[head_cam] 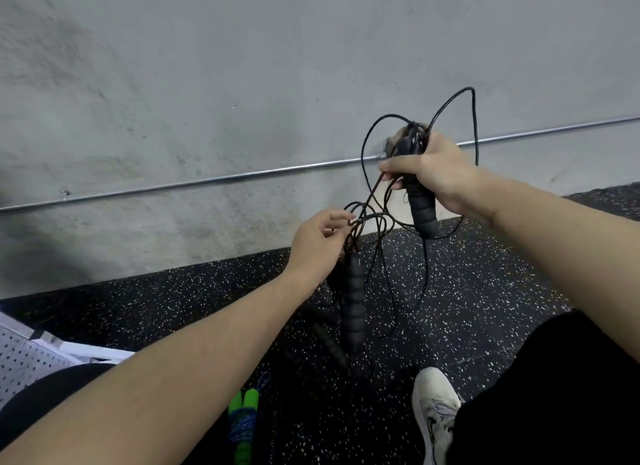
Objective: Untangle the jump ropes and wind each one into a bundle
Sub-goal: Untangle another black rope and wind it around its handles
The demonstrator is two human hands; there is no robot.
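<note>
My right hand grips a black foam jump-rope handle held upright, with thin black cord looping above and beside it. My left hand pinches the tangled cords just below and to the left. A second black foam handle hangs down from the tangle under my left hand. Another dark handle lies or hangs lower, near the floor. A bundled rope with green handles lies on the floor between my legs, partly hidden by my left forearm.
The floor is black rubber with white speckles. A grey concrete wall with a metal conduit rises close ahead. My white shoe is at the lower right. A white perforated panel sits at the lower left.
</note>
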